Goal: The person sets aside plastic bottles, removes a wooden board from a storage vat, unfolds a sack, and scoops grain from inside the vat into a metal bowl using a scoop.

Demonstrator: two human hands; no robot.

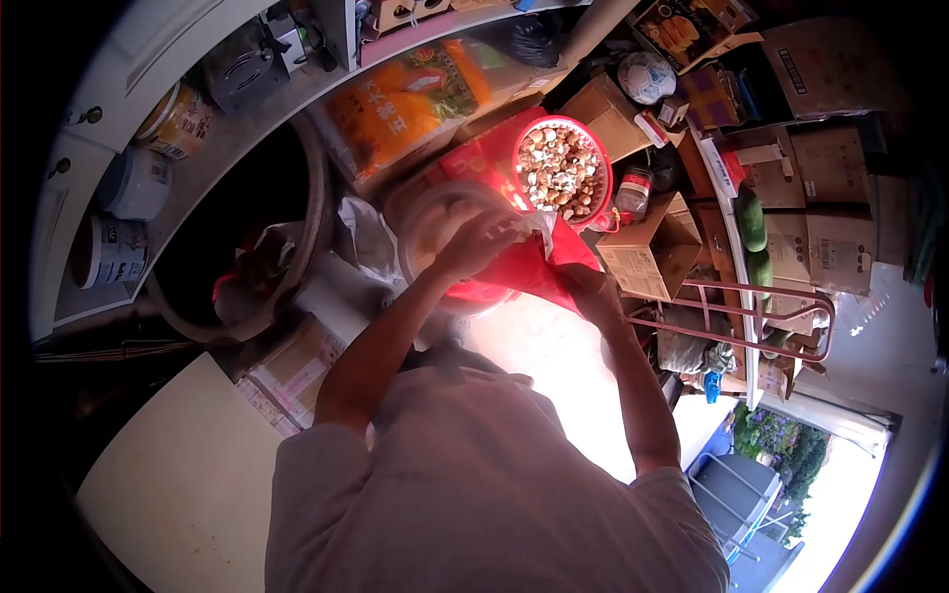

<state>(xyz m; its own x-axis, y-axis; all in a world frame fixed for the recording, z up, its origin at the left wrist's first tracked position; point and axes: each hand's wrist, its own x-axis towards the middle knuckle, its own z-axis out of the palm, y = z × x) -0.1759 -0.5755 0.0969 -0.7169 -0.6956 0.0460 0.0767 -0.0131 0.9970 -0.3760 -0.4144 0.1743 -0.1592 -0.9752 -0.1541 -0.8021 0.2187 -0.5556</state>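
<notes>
A red plastic bag (524, 267) with a pale upper edge is stretched between my two hands. My right hand (590, 292) is closed on its right side. At the bag's upper left edge, the bent fingers of my left hand (481, 242) pinch it; their tips are partly blurred. Below my left hand stands a round translucent container (410, 237), partly hidden by the hand and the bag. Just beyond the bag is a red basket (605, 203) filled with small brown and whitish pieces, whose kind I cannot make out.
A large dark round vat (314, 237) stands to the left. Beyond lies an orange printed sack (405, 104). An open cardboard box (652, 247), a lidded jar (634, 190) and a pink metal frame (791, 321) are on the right. Green gourds (751, 222) lie along a shelf.
</notes>
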